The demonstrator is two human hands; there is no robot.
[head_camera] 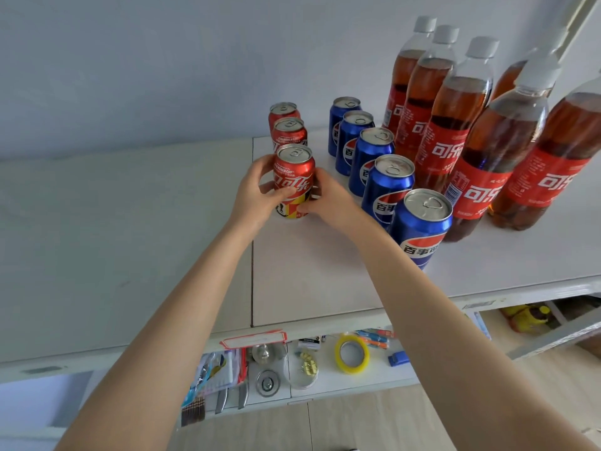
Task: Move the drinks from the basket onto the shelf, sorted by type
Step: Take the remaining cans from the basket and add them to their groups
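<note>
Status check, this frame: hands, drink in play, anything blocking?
Both grip front red can: left hand, right hand. Can upright on shelf, front of red row. Nothing blocking; blue cans clear to its right.

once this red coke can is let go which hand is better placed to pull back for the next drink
Left, probably. The left hand reaches over bare shelf; the right hand has its forearm close by the nearest blue Pepsi can, which it could knock. Both grip the red Coca-Cola can.

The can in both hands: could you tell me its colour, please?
The can is mainly red, seen in the head view.
</note>
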